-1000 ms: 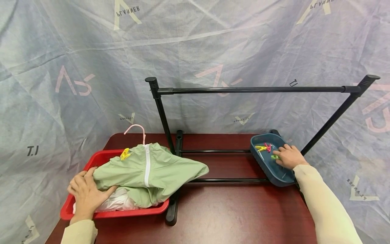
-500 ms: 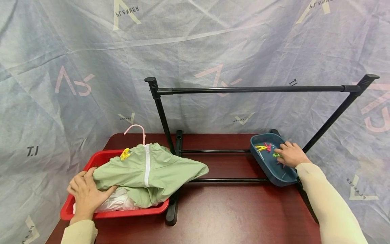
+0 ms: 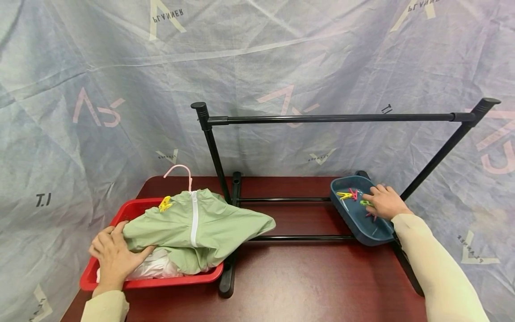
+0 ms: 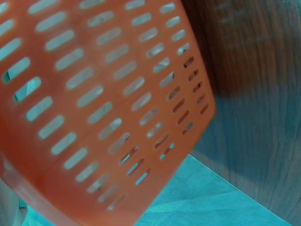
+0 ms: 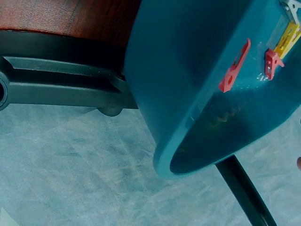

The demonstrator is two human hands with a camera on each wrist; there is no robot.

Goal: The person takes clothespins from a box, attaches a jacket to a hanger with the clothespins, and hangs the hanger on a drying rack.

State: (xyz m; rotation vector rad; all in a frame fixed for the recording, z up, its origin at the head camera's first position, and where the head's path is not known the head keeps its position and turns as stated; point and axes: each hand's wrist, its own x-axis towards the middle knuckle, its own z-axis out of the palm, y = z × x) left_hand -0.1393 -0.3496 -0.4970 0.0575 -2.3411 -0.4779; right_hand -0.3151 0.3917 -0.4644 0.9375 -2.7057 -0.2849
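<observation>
A light green zip jacket (image 3: 229, 226) on a pink hanger (image 3: 190, 178) lies over a red basket (image 3: 173, 282); a yellow clothespin (image 3: 165, 204) sits at its left shoulder. My left hand (image 3: 114, 258) rests on the jacket's left end at the basket's side, thumb spread from the fingers. On the right, my right hand (image 3: 388, 204) pinches a green clothespin (image 3: 366, 203) over a blue bin (image 3: 372, 242). Another yellow clothespin (image 3: 344, 195) and a pink clothespin (image 3: 354, 194) lie inside. A separate pink clothespin (image 5: 235, 66) shows in the right wrist view.
A black garment rack (image 3: 322, 118) stands on the dark red table (image 3: 306, 277), its bar spanning above the basket-to-bin gap. Lower rails (image 3: 297, 238) run between its feet. White cloth (image 3: 158, 264) lies under the jacket. A grey printed sheet (image 3: 281, 58) hangs behind.
My right hand has shifted slightly right and away from me, with the green clothespin moving along. A pink clothespin beneath it has come into view. The left hand has stayed put.
</observation>
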